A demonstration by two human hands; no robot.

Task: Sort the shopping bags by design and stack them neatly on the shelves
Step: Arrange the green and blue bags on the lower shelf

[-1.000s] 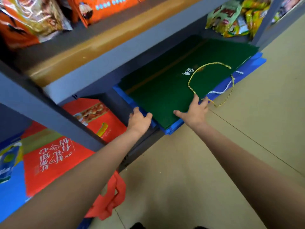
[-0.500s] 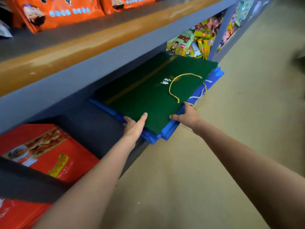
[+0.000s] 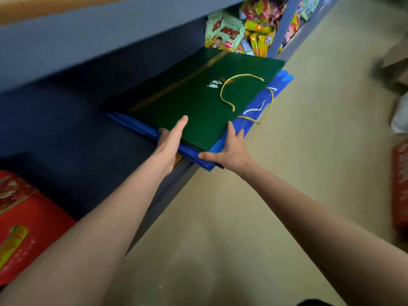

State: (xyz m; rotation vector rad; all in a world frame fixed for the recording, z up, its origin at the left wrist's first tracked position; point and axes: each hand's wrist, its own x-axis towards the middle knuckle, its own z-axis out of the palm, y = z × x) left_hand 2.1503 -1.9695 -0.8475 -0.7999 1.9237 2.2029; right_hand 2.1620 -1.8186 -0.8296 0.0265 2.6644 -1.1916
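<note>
A flat dark green bag [image 3: 198,102] with white lettering and a gold cord handle [image 3: 229,93] lies on top of several blue bags [image 3: 240,129] on the low shelf [image 3: 72,138]. The stack's near corner overhangs the shelf edge. My left hand [image 3: 170,144] is at the stack's near left edge, its thumb straight on the green bag and its fingers against the blue edge. My right hand [image 3: 229,151] presses the near right side, with its fingers straight on the blue bags and its thumb spread along the corner.
Red bags [image 3: 24,221] lie further left on the same shelf. Snack packets [image 3: 238,29] fill the shelf behind the stack, beside a grey upright [image 3: 284,25]. A shelf board [image 3: 88,38] hangs over the stack. Tan floor [image 3: 287,195] lies to the right, with a red item [image 3: 400,186] at its edge.
My left hand went from curled at the corner to flat, thumb on the green bag. My right hand slid from beside the gold cord to the blue bags' near corner.
</note>
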